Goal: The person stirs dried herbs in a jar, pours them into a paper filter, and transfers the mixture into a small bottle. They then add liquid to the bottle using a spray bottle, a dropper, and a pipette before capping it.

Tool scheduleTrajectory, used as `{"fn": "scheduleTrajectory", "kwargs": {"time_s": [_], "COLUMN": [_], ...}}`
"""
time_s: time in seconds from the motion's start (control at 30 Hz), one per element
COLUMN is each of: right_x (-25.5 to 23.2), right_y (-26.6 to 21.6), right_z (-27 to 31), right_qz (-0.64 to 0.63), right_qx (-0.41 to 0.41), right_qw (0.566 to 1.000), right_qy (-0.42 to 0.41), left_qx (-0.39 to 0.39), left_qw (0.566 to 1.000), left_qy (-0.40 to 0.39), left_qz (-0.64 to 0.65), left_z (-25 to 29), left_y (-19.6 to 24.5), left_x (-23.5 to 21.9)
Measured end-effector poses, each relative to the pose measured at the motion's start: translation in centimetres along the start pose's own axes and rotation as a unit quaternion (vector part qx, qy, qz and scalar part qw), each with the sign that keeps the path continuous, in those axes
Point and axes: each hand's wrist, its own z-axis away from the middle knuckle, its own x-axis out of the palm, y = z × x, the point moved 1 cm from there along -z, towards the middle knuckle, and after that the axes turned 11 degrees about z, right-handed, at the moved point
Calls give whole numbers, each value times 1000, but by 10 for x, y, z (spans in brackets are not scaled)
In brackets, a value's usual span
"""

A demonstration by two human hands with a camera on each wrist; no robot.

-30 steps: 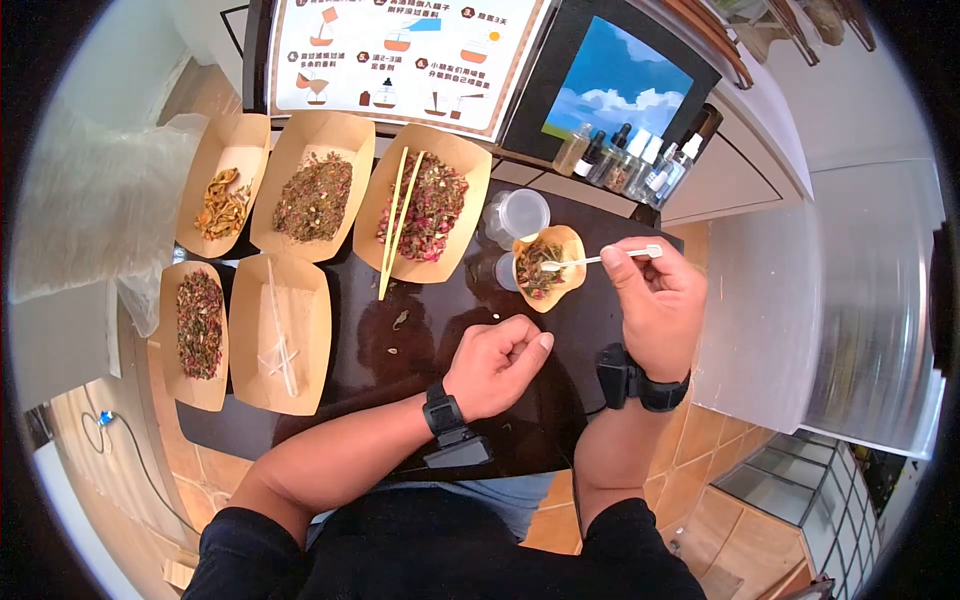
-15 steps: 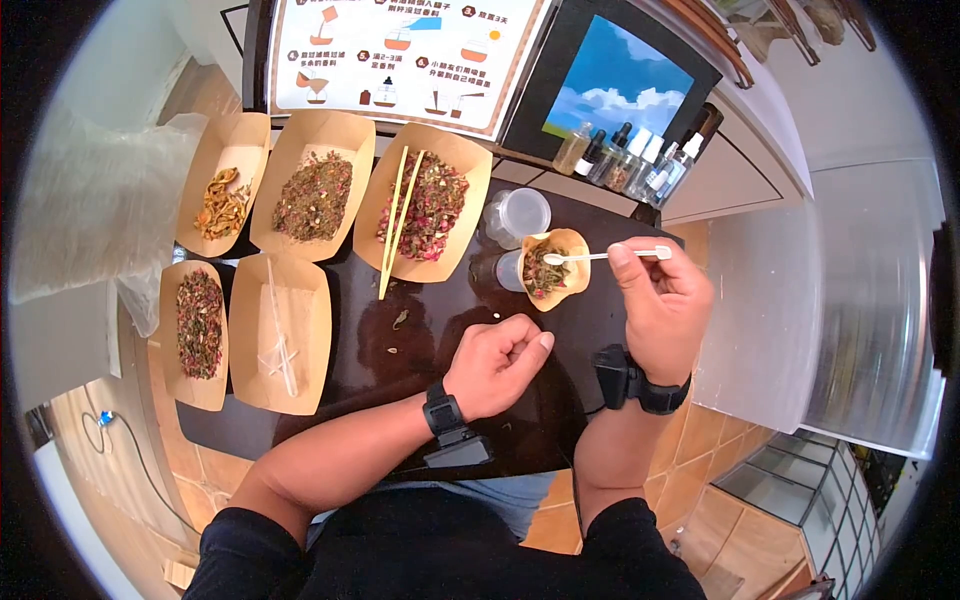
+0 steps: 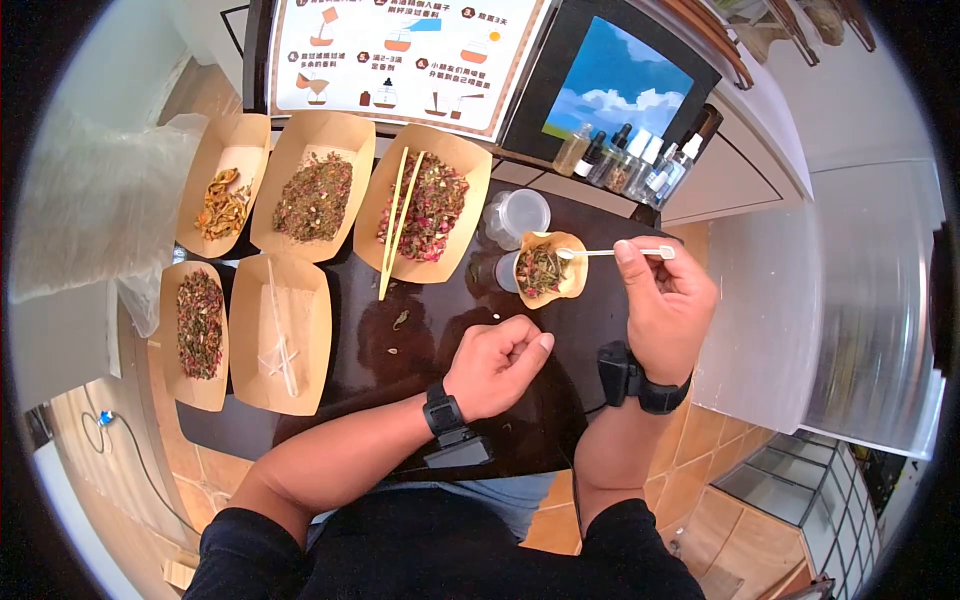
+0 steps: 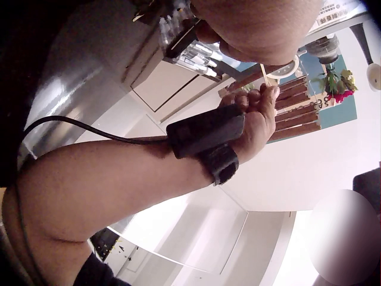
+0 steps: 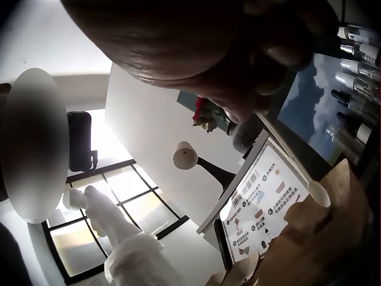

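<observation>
My right hand [image 3: 675,305] pinches the handle of a small white spoon [image 3: 610,254] between thumb and fingers. Its bowl lies over the far right edge of a brown paper filter [image 3: 570,286] filled with dried herbs [image 3: 541,272]. A clear plastic cup [image 3: 507,272] shows beneath the filter's left side. In the right wrist view the spoon bowl [image 5: 319,195] overlaps the filter's paper rim [image 5: 324,235]. On the dark table [image 3: 440,345], in front of the filter, my left hand [image 3: 497,366] rests with fingers loosely curled, holding nothing.
Paper trays stand to the left: one of rose-coloured dried petals [image 3: 437,215] with yellow chopsticks [image 3: 398,220] across it, others with dried plants or thin plastic droppers [image 3: 279,345]. A lidded clear jar [image 3: 520,215] stands behind the filter. Small bottles [image 3: 640,165] line the back right.
The right hand has shifted slightly right, drawing the spoon bowl from amid the herbs toward the filter's far right edge. The left hand stays put.
</observation>
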Motion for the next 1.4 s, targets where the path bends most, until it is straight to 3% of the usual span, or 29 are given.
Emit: {"fn": "scheduleTrajectory", "kwargs": {"time_s": [0.1, 0.33, 0.53, 0.63, 0.7, 0.9, 1.13, 1.33, 1.4], "right_x": [3, -3, 2, 1, -1, 2, 1, 6, 4], "right_y": [-2, 3, -1, -5, -3, -5, -1, 2, -1], "right_z": [2, -1, 2, 4, 2, 3, 0, 2, 1], "right_qz": [36, 17, 44, -10, 15, 53, 21, 52, 24], "right_qx": [5, -15, -6, 17, -3, -9, -27, -6, -9], "right_qw": [999, 999, 999, 999, 1000, 998, 999, 998, 1000], "right_qy": [-27, 23, -16, -28, 5, -14, 22, -23, 10], "left_qx": [0, 5, 2, 4, 3, 1, 3, 13, 10], "left_qw": [1000, 1000, 1000, 1000, 1000, 1000, 1000, 1000, 1000], "left_qy": [0, 1, 2, 1, 1, -1, -2, 3, 2], "left_qz": [-3, 0, 0, 3, 5, 2, 0, 1, 3], "left_z": [0, 0, 0, 0, 0, 0, 0, 0, 0], "left_y": [1, 0, 1, 2, 1, 1, 1, -2, -2], "left_x": [0, 0, 0, 0, 0, 0, 0, 0, 0]}}
